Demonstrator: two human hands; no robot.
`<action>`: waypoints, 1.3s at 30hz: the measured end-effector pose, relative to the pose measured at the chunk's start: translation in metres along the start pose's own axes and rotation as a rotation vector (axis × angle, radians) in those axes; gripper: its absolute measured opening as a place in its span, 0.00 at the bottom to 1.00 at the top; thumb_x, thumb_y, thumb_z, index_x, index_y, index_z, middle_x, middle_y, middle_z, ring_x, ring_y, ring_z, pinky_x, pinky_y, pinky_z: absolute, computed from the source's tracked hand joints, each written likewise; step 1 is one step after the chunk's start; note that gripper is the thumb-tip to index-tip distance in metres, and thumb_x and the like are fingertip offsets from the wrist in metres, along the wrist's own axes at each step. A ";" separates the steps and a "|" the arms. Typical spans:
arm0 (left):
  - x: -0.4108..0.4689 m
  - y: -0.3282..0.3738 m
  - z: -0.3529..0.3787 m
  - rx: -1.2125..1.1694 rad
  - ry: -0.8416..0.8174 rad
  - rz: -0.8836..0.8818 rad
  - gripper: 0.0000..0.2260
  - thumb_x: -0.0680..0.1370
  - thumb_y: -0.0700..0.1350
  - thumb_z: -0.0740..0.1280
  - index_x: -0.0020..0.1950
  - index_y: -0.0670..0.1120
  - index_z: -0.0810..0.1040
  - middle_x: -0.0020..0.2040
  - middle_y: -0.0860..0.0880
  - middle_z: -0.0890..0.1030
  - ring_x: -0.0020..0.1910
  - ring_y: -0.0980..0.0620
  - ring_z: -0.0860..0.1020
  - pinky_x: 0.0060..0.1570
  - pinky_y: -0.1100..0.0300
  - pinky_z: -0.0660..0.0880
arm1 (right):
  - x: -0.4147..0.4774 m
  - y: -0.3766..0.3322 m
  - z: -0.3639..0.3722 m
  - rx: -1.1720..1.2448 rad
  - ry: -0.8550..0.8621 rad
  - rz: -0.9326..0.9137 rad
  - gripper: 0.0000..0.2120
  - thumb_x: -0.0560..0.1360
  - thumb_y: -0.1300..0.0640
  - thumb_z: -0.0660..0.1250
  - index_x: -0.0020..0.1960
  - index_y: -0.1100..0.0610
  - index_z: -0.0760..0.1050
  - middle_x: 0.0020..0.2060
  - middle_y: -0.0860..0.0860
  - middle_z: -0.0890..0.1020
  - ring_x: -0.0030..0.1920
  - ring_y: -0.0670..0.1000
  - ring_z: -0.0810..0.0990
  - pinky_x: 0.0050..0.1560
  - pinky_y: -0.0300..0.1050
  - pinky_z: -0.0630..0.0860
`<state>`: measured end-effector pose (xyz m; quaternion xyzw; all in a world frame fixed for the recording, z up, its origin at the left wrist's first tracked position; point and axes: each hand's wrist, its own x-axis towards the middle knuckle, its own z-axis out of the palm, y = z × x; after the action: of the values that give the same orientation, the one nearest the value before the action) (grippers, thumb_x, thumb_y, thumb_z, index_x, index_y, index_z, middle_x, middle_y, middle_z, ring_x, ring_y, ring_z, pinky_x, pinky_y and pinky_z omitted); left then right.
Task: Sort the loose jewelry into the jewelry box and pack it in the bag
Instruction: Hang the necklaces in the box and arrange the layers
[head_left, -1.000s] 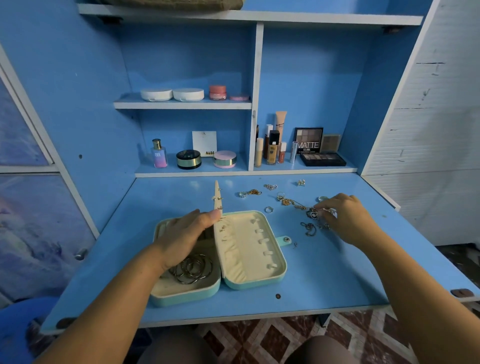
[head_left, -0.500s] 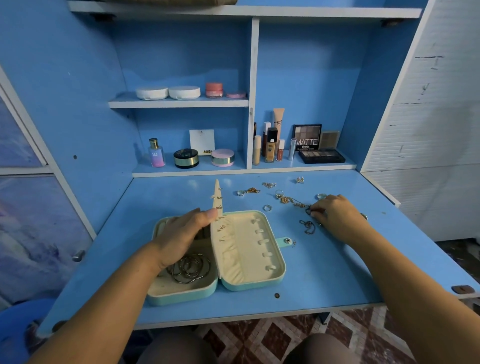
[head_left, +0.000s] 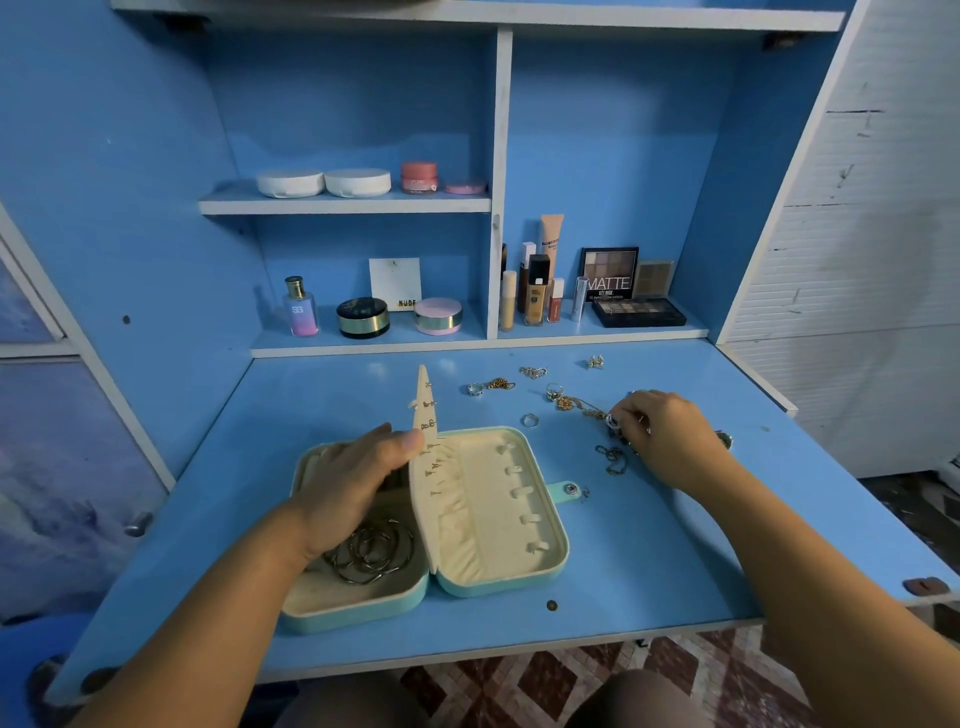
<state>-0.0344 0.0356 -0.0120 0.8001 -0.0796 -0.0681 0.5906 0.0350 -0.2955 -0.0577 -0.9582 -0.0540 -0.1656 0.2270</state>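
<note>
Desk: a blue fold-down desk (head_left: 675, 561) carries everything, and you sit at its near edge.
Jewelry box: the mint jewelry box (head_left: 498, 584) lies open on the desk, near and left of centre, with its two halves side by side.
Left half: a pile of dark bangles (head_left: 371, 556) lies at its near end.
Right half: it has a cream lining and a row of small hooks down its right side.
Earring panel: the cream earring panel (head_left: 425, 415) stands upright along the hinge between the halves, with small earrings pinned to its right face.
Left hand: your left hand (head_left: 353, 488) lies over the left half with the fingers close together and the thumb tip on the panel's edge. It seems to pinch the panel, though the fingertips behind it are hidden.
Right hand: your right hand (head_left: 670, 441) is right of the box and farther back. The fingers are curled and the tips are pinched on a small silver piece (head_left: 614, 420).
Loose jewelry: it is scattered on the desk beyond and right of the box.
- A gold chain (head_left: 576, 405) runs up to the silver piece.
- A ring (head_left: 529, 420) lies just past the box's far right corner.
- A dark chain (head_left: 613, 460) lies just beside your right hand.
- Smaller pieces lie farther back.
Shelves: cosmetics stand at the far side, among them a MATTE palette (head_left: 609, 273).
</note>
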 end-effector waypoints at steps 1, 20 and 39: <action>0.000 0.000 0.000 -0.008 0.007 0.004 0.22 0.61 0.72 0.62 0.46 0.62 0.83 0.51 0.59 0.84 0.60 0.52 0.78 0.69 0.43 0.66 | 0.001 -0.001 0.001 -0.018 -0.017 -0.009 0.06 0.78 0.59 0.63 0.47 0.57 0.79 0.41 0.50 0.79 0.46 0.52 0.73 0.43 0.43 0.66; 0.004 -0.010 -0.002 -0.011 0.010 0.044 0.25 0.56 0.81 0.62 0.46 0.72 0.81 0.63 0.53 0.79 0.70 0.47 0.70 0.73 0.42 0.60 | -0.007 0.031 -0.043 -0.244 -0.046 0.243 0.12 0.77 0.57 0.64 0.60 0.51 0.78 0.53 0.52 0.80 0.56 0.56 0.73 0.52 0.48 0.73; 0.001 -0.001 0.003 -0.062 0.008 -0.006 0.38 0.47 0.81 0.66 0.45 0.57 0.84 0.49 0.56 0.85 0.51 0.60 0.81 0.56 0.55 0.72 | -0.019 0.010 -0.022 -0.401 -0.202 0.206 0.23 0.76 0.38 0.57 0.70 0.37 0.64 0.62 0.51 0.69 0.63 0.57 0.63 0.62 0.52 0.62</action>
<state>-0.0343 0.0327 -0.0136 0.7819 -0.0730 -0.0692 0.6152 0.0125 -0.3153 -0.0496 -0.9962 0.0557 -0.0526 0.0415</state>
